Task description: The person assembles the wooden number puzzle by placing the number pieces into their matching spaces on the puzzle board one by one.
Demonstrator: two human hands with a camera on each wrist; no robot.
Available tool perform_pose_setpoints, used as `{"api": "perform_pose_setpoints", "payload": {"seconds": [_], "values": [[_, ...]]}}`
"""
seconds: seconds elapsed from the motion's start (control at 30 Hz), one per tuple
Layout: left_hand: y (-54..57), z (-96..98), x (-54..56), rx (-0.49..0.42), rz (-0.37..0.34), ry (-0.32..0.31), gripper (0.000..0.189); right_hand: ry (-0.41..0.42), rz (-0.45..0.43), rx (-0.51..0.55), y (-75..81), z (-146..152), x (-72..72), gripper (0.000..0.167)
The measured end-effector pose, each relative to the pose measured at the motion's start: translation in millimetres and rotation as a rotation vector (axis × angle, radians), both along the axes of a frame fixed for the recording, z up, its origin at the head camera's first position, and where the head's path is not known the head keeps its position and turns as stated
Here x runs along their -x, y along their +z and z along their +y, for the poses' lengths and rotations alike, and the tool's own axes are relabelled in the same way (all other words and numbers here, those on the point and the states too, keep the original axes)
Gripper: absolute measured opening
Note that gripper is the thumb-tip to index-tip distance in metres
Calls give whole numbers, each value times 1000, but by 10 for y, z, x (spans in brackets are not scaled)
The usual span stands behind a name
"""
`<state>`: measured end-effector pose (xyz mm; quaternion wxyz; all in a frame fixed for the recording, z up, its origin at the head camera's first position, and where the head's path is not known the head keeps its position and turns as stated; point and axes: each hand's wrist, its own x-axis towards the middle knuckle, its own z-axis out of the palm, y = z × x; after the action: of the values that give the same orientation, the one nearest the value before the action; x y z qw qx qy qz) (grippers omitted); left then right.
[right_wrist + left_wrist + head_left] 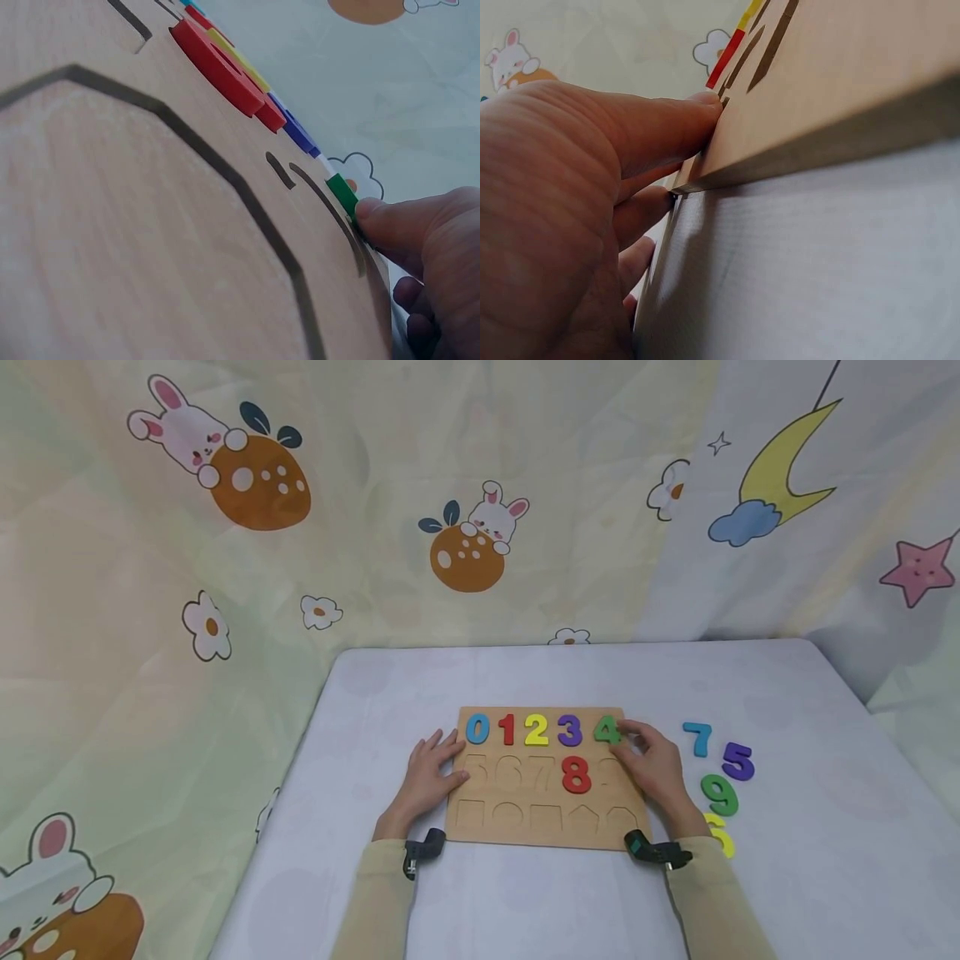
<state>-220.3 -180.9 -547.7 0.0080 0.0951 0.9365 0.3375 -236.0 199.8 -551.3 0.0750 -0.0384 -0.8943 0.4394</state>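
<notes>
The step in hand looks to be seating the green 4 (606, 729) at the far right corner of the wooden board (525, 796). To do it well, line its outline up with the recess, lower it level, then press straight down with the thumb; whether it sits flush, I cannot tell. The right hand (658, 770) pinches the 4 at its right side between thumb and forefinger, reaching in over the board's right edge. The left hand (429, 778) lies with fingers extended, clenching nothing, its thumb and fingers touching the board's left edge; that light contact should stop any sliding. The board lies in from the far edge of the bench (525, 902). Between it and the bench's right edge lie the blue 7 (702, 742), purple 5 (738, 762) and green 9 (729, 802).
</notes>
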Motion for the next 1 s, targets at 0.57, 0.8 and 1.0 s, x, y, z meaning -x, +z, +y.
{"api": "perform_pose_setpoints", "payload": {"seconds": [0.57,0.8,1.0], "values": [[21,4,-16,-10,5,4,57,-39,40,37,-14,-2,11,42],[14,-2,-15,1,-30,13,58,-103,17,49,16,26,5,39],[4,-2,3,-9,-12,2,58,-135,33,51,99,67,-40,38]]}}
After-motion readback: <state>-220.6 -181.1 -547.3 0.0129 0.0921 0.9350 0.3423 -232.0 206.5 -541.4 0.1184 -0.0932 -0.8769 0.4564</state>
